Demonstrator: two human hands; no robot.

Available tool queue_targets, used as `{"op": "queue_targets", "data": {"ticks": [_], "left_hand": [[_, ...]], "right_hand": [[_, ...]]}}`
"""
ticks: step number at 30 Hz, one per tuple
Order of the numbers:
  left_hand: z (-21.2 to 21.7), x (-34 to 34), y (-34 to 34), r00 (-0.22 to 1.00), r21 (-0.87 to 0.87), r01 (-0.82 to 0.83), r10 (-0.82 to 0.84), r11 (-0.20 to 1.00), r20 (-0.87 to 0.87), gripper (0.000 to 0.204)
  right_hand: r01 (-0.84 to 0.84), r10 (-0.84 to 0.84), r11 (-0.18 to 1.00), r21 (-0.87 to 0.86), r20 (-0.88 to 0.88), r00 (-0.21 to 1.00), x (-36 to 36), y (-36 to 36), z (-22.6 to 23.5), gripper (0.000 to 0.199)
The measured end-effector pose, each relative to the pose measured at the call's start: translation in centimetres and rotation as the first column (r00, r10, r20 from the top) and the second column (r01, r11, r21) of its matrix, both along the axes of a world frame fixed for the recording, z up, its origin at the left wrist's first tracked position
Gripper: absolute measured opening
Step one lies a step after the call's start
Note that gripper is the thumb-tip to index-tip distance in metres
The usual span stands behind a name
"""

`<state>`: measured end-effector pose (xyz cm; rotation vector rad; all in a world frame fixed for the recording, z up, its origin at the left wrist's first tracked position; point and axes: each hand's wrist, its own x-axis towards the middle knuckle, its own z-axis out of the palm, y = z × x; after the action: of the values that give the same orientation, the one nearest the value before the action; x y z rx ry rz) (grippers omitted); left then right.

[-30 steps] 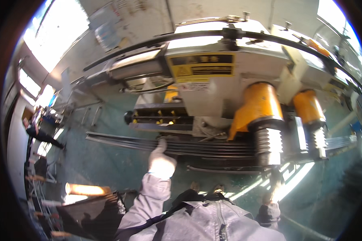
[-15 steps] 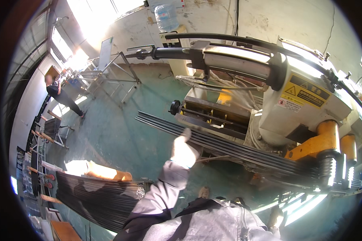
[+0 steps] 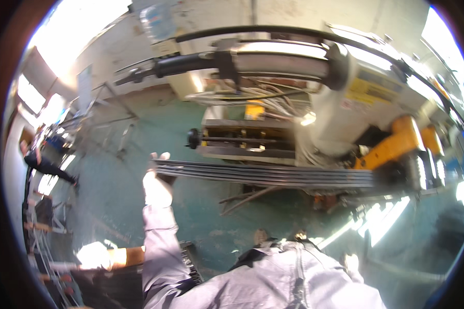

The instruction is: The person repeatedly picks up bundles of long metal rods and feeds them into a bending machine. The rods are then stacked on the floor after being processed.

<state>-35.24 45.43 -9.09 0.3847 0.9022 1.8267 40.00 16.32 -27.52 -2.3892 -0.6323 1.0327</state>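
Note:
A bundle of several long, dark grey metal rods [image 3: 273, 175] runs nearly level across the middle, in front of a large machine. My left hand [image 3: 157, 188], in a pale glove, is at the left ends of the rods. Its palm is below them, and fingertips show above their far side. The hand appears closed round the bundle, though blur softens its outline. What looks like my right hand [image 3: 351, 262], pale and gloved, hangs low beside my right side, apart from the rods. Its fingers are not clear.
The machine has a white body, a yellow-orange arm [image 3: 389, 147] and a long dark cylinder [image 3: 185, 64]. Below the cylinder lies a bed with a round black knob [image 3: 192, 139]. Another person [image 3: 49, 165] stands far left. A dark rod stack [image 3: 111, 288] lies at lower left.
My left hand has moved leftward along the rods to their left ends. My view has turned, so the bundle now appears nearly level. The right hand stays low.

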Motion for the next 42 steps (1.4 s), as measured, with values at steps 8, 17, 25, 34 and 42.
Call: {"op": "queue_targets", "data": {"ticks": [8,17,25,34,42], "left_hand": [[1.0,0.1,-0.8,0.971,-0.169,0.034,-0.073,0.985,-0.227,0.067],[-2.7,7.3,-0.1,0.927,-0.021,-0.376,0.375,0.927,-0.023,0.066],[-8.0,37.8,-0.1,0.876,-0.588,-0.150,0.383,0.795,0.293,0.062],[-8.6,46.5,-1.4,0.988,-0.581,0.139,-0.152,0.802,0.026,0.054],[-10.0,43.9,-1.0,0.340,-0.425,0.249,-0.489,0.870,-0.803,0.047]], "right_hand": [[-0.060,0.059,0.998,-0.031,-0.033,0.998,1.7,3.2,-2.9,0.052],[-0.302,0.302,0.952,-0.053,0.003,0.953,9.0,9.7,-5.5,0.045],[-0.529,0.583,0.802,-0.278,0.168,0.795,24.2,11.9,-12.2,0.052],[-0.410,0.437,0.885,-0.221,0.093,0.894,29.0,16.5,-9.1,0.049],[-0.022,0.029,0.992,0.124,-0.061,0.998,23.2,12.3,0.6,0.039]]}}
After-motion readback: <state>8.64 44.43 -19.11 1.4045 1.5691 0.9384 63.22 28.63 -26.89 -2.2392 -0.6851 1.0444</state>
